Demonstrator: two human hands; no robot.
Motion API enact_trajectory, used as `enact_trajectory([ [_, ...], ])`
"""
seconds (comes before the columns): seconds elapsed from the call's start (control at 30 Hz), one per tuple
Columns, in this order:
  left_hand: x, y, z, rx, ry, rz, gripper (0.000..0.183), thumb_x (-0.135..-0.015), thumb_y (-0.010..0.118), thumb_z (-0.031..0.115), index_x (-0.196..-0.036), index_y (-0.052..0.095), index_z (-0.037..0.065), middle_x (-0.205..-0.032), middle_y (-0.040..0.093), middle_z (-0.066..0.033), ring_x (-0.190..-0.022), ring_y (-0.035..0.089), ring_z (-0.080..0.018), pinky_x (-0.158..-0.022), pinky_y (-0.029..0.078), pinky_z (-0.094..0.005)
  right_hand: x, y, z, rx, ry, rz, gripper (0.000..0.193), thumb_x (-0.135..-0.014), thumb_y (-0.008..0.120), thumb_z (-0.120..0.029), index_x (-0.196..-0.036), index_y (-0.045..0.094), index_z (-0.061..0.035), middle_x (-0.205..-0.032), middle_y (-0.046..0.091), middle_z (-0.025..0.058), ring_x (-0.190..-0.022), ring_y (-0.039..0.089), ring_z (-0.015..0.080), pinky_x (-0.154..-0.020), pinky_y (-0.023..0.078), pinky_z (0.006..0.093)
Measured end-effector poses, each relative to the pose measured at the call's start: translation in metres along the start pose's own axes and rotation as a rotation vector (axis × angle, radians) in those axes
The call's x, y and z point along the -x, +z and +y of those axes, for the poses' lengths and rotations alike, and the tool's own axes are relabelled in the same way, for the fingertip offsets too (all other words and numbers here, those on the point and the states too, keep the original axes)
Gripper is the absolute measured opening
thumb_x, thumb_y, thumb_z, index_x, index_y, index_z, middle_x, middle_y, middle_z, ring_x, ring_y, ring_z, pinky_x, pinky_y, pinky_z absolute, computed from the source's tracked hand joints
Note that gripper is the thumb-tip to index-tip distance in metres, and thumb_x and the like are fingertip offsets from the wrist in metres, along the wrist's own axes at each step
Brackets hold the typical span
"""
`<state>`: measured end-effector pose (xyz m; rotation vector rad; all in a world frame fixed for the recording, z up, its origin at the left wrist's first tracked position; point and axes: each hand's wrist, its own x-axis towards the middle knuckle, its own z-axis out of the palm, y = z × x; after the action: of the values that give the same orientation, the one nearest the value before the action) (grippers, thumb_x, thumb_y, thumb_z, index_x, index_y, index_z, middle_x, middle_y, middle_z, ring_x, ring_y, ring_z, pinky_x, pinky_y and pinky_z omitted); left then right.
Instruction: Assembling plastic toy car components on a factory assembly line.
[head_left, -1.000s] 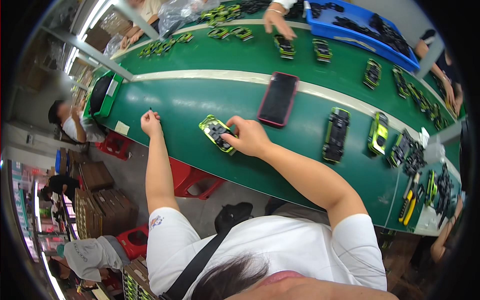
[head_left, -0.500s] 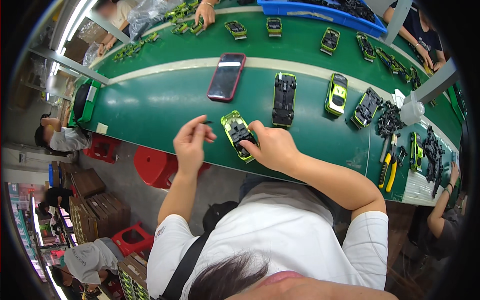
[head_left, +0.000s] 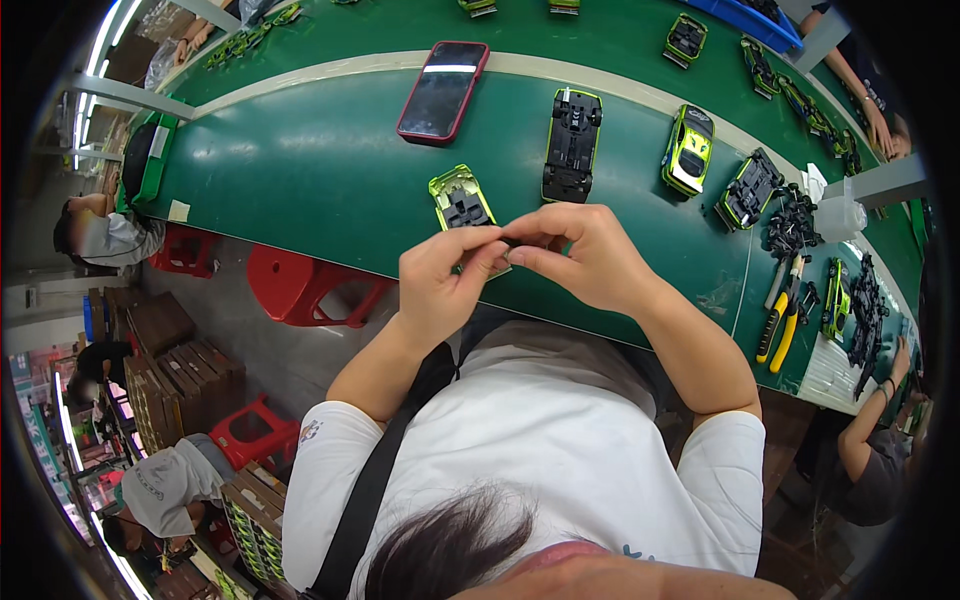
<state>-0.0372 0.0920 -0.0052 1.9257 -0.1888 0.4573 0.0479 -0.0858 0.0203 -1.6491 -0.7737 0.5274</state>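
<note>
My left hand [head_left: 443, 278] and my right hand [head_left: 592, 258] meet fingertip to fingertip at the table's near edge. Between their pinched fingers is a small dark piece [head_left: 511, 243], mostly covered, so its kind does not show. Just behind the fingers, a lime-green toy car body [head_left: 462, 203] lies upside down with a black insert inside; its near end is hidden by my hands. Farther back rests an overturned toy car [head_left: 572, 145] with a black underside. To its right a lime-green toy car [head_left: 689, 150] stands upright, beside another overturned toy car [head_left: 750, 188].
A red-edged phone [head_left: 443, 92] lies on the green table [head_left: 300, 150]. At right are a pile of black parts [head_left: 793, 222], yellow-handled pliers [head_left: 785, 325] and a clear plastic cup [head_left: 840, 218]. More toy cars line the far strip. A red stool [head_left: 290, 285] stands left, below the table.
My right hand has left the car body and joined my left hand at the small dark piece. The left hand has come right and nearer. The whole view has shifted, with the table higher in it.
</note>
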Motion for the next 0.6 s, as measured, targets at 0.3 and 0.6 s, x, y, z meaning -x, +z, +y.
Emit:
enact_trajectory([
  [0.3,-0.008,-0.031,-0.026,-0.363,-0.451,0.352,0.034,-0.079,0.074,0.029,-0.084,0.061,-0.002,-0.08,0.061,-0.0082,-0.067,0.061,-0.0168,-0.057,0.049,-0.0286,0.001,-0.008,0.006,-0.007,0.131,0.166,0.014,-0.08,0.069,-0.008,-0.093,0.068,-0.0004,-0.085,0.067,0.0079,-0.068,0.061,0.0122,-0.061,0.049,0.0243],
  [0.6,-0.03,-0.011,-0.025,-0.519,-0.37,-0.064,0.05,-0.067,0.079,0.042,-0.084,0.064,-0.002,-0.081,0.06,-0.0119,-0.072,0.06,-0.0258,-0.066,0.049,-0.0359,-0.001,-0.011,0.011,0.159,-0.043,0.342,0.012,-0.077,0.07,-0.006,-0.088,0.068,-0.0034,-0.08,0.064,0.0042,-0.068,0.058,0.0117,-0.056,0.043,0.025],
])
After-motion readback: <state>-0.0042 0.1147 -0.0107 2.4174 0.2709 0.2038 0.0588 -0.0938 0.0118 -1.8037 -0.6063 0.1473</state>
